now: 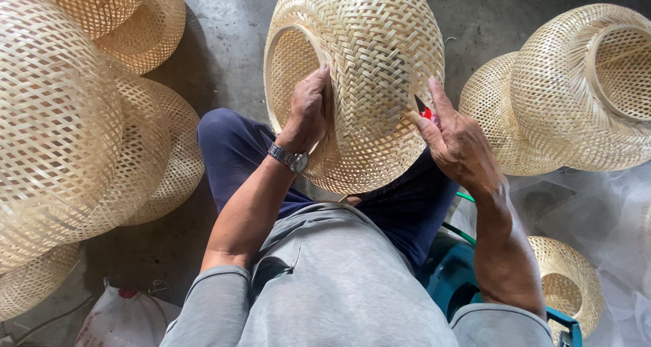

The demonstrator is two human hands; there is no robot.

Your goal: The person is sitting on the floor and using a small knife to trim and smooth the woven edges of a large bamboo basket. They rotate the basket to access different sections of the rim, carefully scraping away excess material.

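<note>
1. Two bare hands work on one woven bamboo shade (366, 69), which rests on my lap over dark blue trousers (234, 150), its round opening turned to the left.
2. My left hand (308, 113), with a metal wristwatch (290, 158) on the wrist, grips the shade at the edge of that opening; the fingers are curled over the rim and clenched on the weave.
3. My right hand (454, 140) presses against the shade's right flank, fingers closed around a small red-handled tool (427, 113) whose tip touches the weave. How the tool is shaped I cannot tell, since the hand hides most of it.
4. The surface below is a bare grey concrete floor (224, 42), scuffed and dusty, visible between the piles.
5. A stack of finished shades (74, 130) fills the left side, large domed ones lying over each other, close beside my left knee.
6. More woven shades (576, 89) lie on their sides at the right, on clear plastic sheeting (603, 211).
7. A smaller shade (566, 286) sits by my right elbow, next to a teal plastic stool (451, 279).
8. A white sack (122, 316) lies on the floor at the lower left.
</note>
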